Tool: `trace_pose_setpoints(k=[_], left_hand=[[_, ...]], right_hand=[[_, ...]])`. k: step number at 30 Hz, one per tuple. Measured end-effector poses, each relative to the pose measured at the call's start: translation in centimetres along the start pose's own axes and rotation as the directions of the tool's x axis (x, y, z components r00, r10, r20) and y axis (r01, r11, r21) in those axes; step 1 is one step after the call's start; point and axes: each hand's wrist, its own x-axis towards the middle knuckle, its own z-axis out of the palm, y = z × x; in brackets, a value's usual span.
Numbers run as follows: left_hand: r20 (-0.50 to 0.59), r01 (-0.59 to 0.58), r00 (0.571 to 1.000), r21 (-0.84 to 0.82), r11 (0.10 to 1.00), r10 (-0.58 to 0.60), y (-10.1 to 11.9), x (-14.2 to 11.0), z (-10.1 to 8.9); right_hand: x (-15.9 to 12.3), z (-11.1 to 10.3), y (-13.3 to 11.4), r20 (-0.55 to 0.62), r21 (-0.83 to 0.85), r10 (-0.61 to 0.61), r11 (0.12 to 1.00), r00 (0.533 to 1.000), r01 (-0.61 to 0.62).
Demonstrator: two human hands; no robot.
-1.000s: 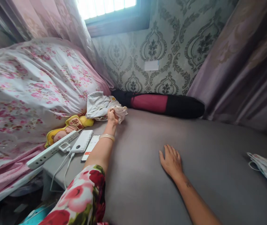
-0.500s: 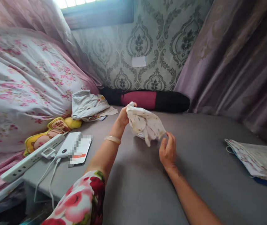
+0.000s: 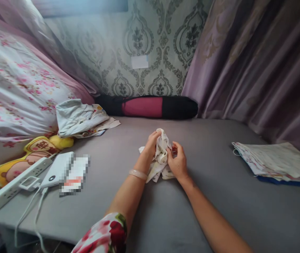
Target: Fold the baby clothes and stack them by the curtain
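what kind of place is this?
Probably a bedroom in a home: there's a floral quilt or cover on the left, purple curtains on the right, and a plush toy beside a power strip.

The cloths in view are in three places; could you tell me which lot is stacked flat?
The right-hand stack lies flat in layers, unlike the rumpled left pile and the bunched middle cloth.
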Motion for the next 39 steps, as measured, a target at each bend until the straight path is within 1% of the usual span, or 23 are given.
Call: trace_pose_setpoints(k=[2,6,7,9,11,12,15,17,18,20,22,25,27,29,31,36,39], left_hand=[[-0.009,-0.004,1.0,-0.095,0.995,0.003,-0.8,-0.6,0.0],[0.01,-0.018,1.0,-0.103,0.994,0.02,-1.4,-1.2,-0.4],[0.016,-0.034,0.999,-0.089,0.995,0.035,-1.4,-1.2,-0.7],[0.033,-0.079,0.996,-0.045,0.996,0.08,-1.3,-1.2,-1.2],[0.021,-0.12,0.993,0.025,0.992,0.12,-1.0,-1.2,-1.9],[-0.002,-0.132,0.991,0.073,0.989,0.133,-0.8,-1.3,-2.2],[-0.082,-0.133,0.984,0.255,0.958,0.159,0.3,-2.0,-2.8],[-0.078,-0.12,0.984,0.384,0.916,0.162,1.2,-2.7,-3.0],[-0.051,-0.111,0.987,0.449,0.887,0.149,1.7,-3.1,-3.0],[0.029,-0.096,0.995,0.573,0.814,0.097,2.4,-3.7,-2.7],[0.092,-0.095,0.995,0.661,0.745,0.045,2.9,-4.1,-2.4],[0.106,-0.089,0.994,0.712,0.697,0.019,2.8,-4.3,-2.0],[0.119,-0.083,0.993,0.706,0.704,-0.002,2.4,-4.1,-2.0],[0.146,-0.088,0.989,0.677,0.731,-0.017,2.1,-3.7,-2.3],[0.149,-0.087,0.989,0.656,0.75,-0.016,2.0,-3.5,-2.7],[0.059,-0.07,0.997,0.655,0.753,0.041,3.1,-3.5,-3.9],[0.03,-0.107,0.993,0.623,0.775,0.114,4.1,-4.0,-4.7]], right_hand=[[0.4,0.1,0.4,0.009,-0.028,0.012,1.0,1.0,-0.011],[1.5,-0.2,1.0,0.098,0.014,0.047,0.999,0.994,-0.049],[1.9,-0.4,1.2,0.1,0.021,0.051,0.998,0.994,-0.053],[2.7,-0.9,1.8,0.041,0.013,0.078,0.997,0.996,-0.079],[3.3,-1.2,2.8,-0.035,0.042,0.158,0.987,0.987,-0.156],[3.6,-1.2,3.4,-0.052,0.089,0.212,0.974,0.976,-0.207],[3.7,-1.1,5.1,-0.042,0.272,0.36,0.902,0.932,-0.336],[3.7,-0.8,5.8,-0.045,0.328,0.407,0.869,0.912,-0.371],[3.6,-0.7,5.9,-0.047,0.337,0.417,0.862,0.908,-0.379],[3.6,-0.5,5.9,-0.037,0.352,0.426,0.852,0.904,-0.387],[3.6,-0.4,5.7,-0.033,0.373,0.433,0.841,0.901,-0.391],[3.7,-0.4,5.3,-0.045,0.385,0.436,0.838,0.899,-0.387],[3.7,-0.6,5.1,-0.046,0.378,0.432,0.842,0.9,-0.385],[3.8,-0.9,5.0,-0.04,0.378,0.426,0.844,0.904,-0.381],[3.8,-1.3,4.8,-0.033,0.38,0.412,0.848,0.911,-0.37],[4.2,-2.4,4.1,-0.031,0.342,0.359,0.881,0.933,-0.328],[4.5,-3.3,3.8,-0.049,0.27,0.314,0.918,0.948,-0.29]])
